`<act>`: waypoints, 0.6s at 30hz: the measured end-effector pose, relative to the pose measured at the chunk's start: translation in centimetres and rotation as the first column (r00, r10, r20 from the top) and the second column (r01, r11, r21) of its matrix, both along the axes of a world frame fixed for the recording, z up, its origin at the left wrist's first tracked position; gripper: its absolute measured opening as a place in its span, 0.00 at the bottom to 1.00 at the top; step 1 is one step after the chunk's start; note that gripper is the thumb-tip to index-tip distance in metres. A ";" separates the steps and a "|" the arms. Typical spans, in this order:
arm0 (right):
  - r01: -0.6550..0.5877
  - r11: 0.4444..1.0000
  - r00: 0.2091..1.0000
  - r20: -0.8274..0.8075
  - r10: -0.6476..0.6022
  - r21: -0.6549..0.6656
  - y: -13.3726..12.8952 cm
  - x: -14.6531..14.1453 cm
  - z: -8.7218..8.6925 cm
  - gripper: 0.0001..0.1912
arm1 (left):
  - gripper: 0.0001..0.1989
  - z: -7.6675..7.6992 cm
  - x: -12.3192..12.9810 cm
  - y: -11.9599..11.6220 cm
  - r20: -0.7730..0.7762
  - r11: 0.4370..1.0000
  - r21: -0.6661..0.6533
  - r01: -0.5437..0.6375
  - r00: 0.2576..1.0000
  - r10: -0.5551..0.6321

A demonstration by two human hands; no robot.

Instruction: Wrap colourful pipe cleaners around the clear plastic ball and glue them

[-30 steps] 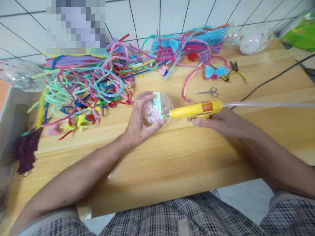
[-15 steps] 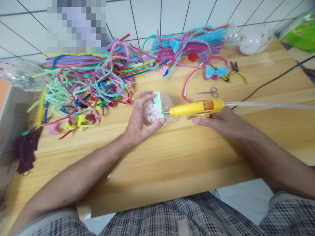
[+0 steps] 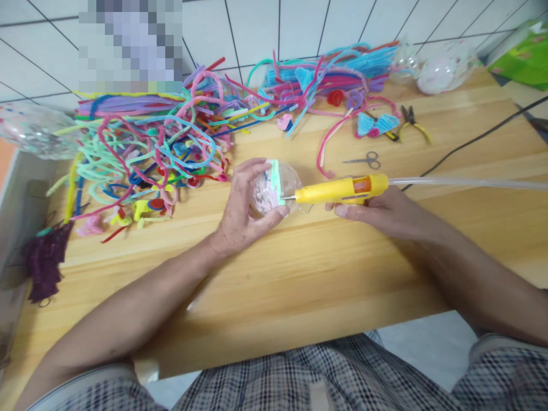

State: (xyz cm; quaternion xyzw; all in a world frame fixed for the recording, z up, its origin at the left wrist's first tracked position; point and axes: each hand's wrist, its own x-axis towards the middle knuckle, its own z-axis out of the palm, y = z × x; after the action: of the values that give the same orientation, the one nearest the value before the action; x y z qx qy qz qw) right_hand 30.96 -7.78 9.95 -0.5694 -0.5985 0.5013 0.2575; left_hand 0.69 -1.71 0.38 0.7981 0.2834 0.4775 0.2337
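My left hand (image 3: 246, 208) is closed round a clear plastic ball (image 3: 291, 178) with small pale bits inside. A mint-green fuzzy strip (image 3: 275, 181) runs across the ball's middle. In my right hand (image 3: 381, 211) is a yellow hot glue gun (image 3: 329, 189), my fingers wrapped under its body. Its metal nozzle is at the lower end of the green strip; whether it touches I cannot tell. A long clear glue stick (image 3: 462, 182) sticks out of the gun's back. The gun's handle is mostly hidden by my right hand.
A tangle of coloured pipe cleaners (image 3: 141, 148) covers the back left, with more bundles (image 3: 329, 74) along the wall. Scissors (image 3: 366, 161), pliers (image 3: 413, 125) and a blue bow (image 3: 377, 124) lie beyond the gun. A black cord (image 3: 462, 142) crosses the right side. Clear balls (image 3: 440, 71) stand back right.
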 end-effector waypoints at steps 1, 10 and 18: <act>0.001 1.000 1.000 0.000 -0.001 0.002 0.0 0.0 0.1 0.26 | 0.38 0.0 0.0 0.0 0.007 1.000 0.003 0.004 1.000 -0.004; -0.024 0.999 1.000 -0.017 0.025 0.035 0.1 0.2 -0.5 0.30 | 0.41 -0.2 -0.1 0.2 0.033 1.000 0.002 0.024 0.999 -0.024; -0.013 0.997 0.999 -0.039 0.016 0.072 0.3 0.7 -1.0 0.21 | 0.42 -0.4 -0.1 0.3 0.034 0.999 0.028 0.033 0.999 -0.034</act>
State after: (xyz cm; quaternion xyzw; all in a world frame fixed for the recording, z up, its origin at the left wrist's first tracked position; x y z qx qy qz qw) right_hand 31.63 -7.49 8.92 -0.5452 -0.6150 0.4927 0.2859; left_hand 0.60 -1.46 0.03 0.7976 0.2593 0.4911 0.2356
